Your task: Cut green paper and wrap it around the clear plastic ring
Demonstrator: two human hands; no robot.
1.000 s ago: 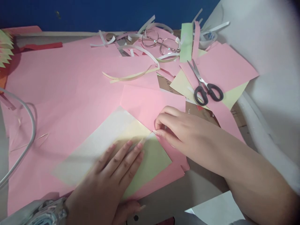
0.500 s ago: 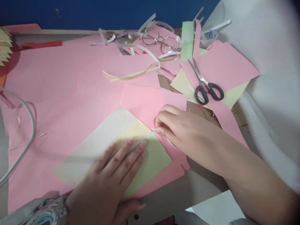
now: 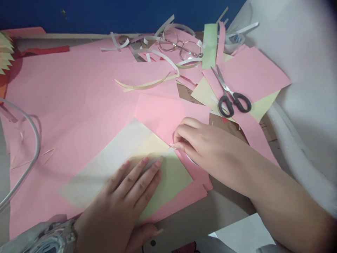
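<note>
My left hand (image 3: 123, 196) lies flat with fingers stretched on a pale yellow-green paper sheet (image 3: 173, 179), fingertips at a narrow clear strip (image 3: 158, 159) that runs across the sheet. My right hand (image 3: 202, 144) is curled at the sheet's right corner, its fingers pinched together on the right end of that strip. Part of a white round thing (image 3: 190, 160) peeks out under this hand; I cannot make out what it is. The sheet rests on large pink paper (image 3: 65, 105).
Black-handled scissors (image 3: 230, 96) lie at the right on pink and yellow paper. Wire-framed glasses (image 3: 181, 47) and several cut paper strips (image 3: 147, 84) are at the back. A grey cable (image 3: 28, 154) curves at the left. Folded yellow paper (image 3: 5, 49) is at far left.
Almost nothing has changed. Both hands stay where they were on the sheet; the right hand's fingers shifted very slightly at the strip's end.
</note>
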